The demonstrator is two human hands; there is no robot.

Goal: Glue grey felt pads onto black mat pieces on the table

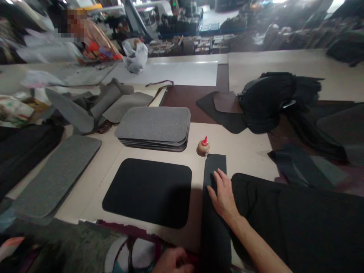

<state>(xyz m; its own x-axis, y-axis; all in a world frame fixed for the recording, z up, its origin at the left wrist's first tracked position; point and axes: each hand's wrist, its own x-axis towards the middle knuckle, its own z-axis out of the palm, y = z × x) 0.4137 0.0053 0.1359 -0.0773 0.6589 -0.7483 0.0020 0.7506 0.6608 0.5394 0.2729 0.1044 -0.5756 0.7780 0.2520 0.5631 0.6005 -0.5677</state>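
Observation:
My right hand point(224, 195) lies on a long dark strip of material point(215, 231), fingers spread and stretched forward. At the bottom edge is my left hand point(173, 261), partly cut off and blurred; its fingers look bent, and whether they hold anything is unclear. Left of the strip, a black panel with rounded corners point(149, 191) rests flat on the table point(196, 136). Just beyond the strip's far end stands a small round bottle with a red nozzle point(203, 147). To the right of my right hand lies a large black piece point(295, 220).
A stack of grey rounded pads point(155, 125) sits behind the black panel, with another grey pile point(61, 174) to the left. Grey scraps point(108, 98) and a black bundle point(273, 98) lie farther back. Across the table is another person point(98, 40) near a plastic bag point(136, 57).

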